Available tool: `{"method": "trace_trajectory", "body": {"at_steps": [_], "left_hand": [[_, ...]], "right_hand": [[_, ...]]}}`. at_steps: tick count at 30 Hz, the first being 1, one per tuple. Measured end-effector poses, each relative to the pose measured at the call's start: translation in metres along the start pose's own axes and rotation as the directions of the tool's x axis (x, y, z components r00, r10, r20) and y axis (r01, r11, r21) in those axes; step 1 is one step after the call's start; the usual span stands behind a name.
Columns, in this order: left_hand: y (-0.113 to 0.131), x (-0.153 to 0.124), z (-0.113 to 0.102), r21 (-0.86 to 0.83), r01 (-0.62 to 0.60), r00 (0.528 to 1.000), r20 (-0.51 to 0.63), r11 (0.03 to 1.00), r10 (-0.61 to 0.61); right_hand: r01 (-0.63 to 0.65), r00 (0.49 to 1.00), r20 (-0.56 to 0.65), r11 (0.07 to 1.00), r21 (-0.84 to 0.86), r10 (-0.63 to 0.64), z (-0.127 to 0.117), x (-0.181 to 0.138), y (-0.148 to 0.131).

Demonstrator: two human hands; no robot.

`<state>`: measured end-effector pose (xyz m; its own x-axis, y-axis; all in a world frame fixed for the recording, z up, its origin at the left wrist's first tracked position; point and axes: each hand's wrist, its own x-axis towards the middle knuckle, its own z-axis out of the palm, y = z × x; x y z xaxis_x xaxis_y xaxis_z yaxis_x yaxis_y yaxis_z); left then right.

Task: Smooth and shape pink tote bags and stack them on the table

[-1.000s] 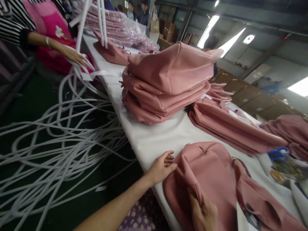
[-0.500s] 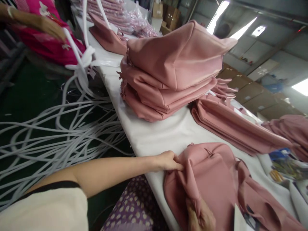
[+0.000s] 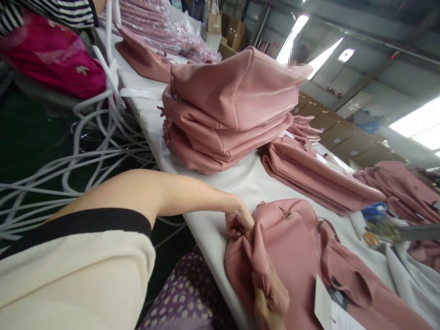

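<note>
A pink bag (image 3: 295, 256) lies on the white-covered table in front of me, its strap and a white hang tag (image 3: 335, 309) toward the right. My left hand (image 3: 240, 223) is closed on the bag's near edge, with the fingertips tucked into a fold and partly hidden. Lower down, my right hand (image 3: 271, 293) grips the same edge, pinching a raised fold of the material. Beyond my hands stands a stack of pink bags (image 3: 227, 110).
Folded pink pieces (image 3: 319, 181) lie behind the bag, and more pink bags (image 3: 405, 188) are at the right. White cords (image 3: 103, 160) hang and tangle left of the table (image 3: 209, 197). Another person's striped sleeve (image 3: 55, 11) shows at upper left. Plastic-wrapped pink goods (image 3: 147, 27) are piled at the far end.
My left wrist has bent and its fingers have pushed further into the fold. My right hand keeps its grip. The view has shifted, and the other person's hand has left the upper left.
</note>
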<state>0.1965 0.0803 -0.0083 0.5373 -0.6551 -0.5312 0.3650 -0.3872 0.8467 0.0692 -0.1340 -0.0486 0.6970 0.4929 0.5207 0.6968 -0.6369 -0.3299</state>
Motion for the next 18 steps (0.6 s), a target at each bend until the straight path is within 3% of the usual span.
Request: {"method": "trace_trajectory", "body": {"at_steps": [2, 4, 6, 9, 11, 13, 16, 18], "left_hand": [[0.002, 0.0, -0.001, 0.045, 0.087, 0.991, 0.103, 0.995, -0.091], [0.001, -0.003, 0.001, 0.059, 0.112, 0.985, 0.124, 0.992, -0.118], [-0.005, -0.011, 0.006, 0.043, 0.066, 0.996, 0.062, 0.997, -0.069], [-0.023, -0.026, 0.019, 0.025, -0.084, 0.981, -0.175, 0.996, 0.087], [-0.039, -0.035, 0.028, 0.048, -0.17, 0.905, -0.388, 0.984, 0.175], [-0.056, -0.042, 0.037, 0.071, -0.216, 0.79, -0.574, 0.974, 0.217], [-0.074, -0.045, 0.047, 0.066, -0.244, 0.646, -0.733, 0.968, 0.212], [-0.079, -0.044, 0.049, 0.036, -0.244, 0.615, -0.766, 0.969, 0.184]], "right_hand": [[0.003, 1.0, 0.0, 1.0, 0.004, -0.003, 0.001, 0.0, 0.0], [0.011, 1.0, -0.003, 1.0, -0.001, -0.011, 0.001, 0.0, 0.001], [0.026, 1.0, 0.002, 0.999, -0.021, -0.026, 0.003, -0.001, 0.003], [0.061, 0.998, 0.017, 0.996, -0.059, -0.06, 0.008, -0.004, 0.007], [0.06, 0.998, -0.027, 0.995, -0.083, -0.062, 0.013, -0.005, 0.007], [0.059, 0.998, -0.027, 0.992, -0.114, -0.063, 0.016, -0.002, 0.003], [0.143, 0.979, 0.171, 0.973, -0.182, -0.112, 0.018, 0.006, -0.004], [0.204, 0.945, 0.298, 0.956, -0.211, -0.136, 0.019, 0.01, -0.007]]}}
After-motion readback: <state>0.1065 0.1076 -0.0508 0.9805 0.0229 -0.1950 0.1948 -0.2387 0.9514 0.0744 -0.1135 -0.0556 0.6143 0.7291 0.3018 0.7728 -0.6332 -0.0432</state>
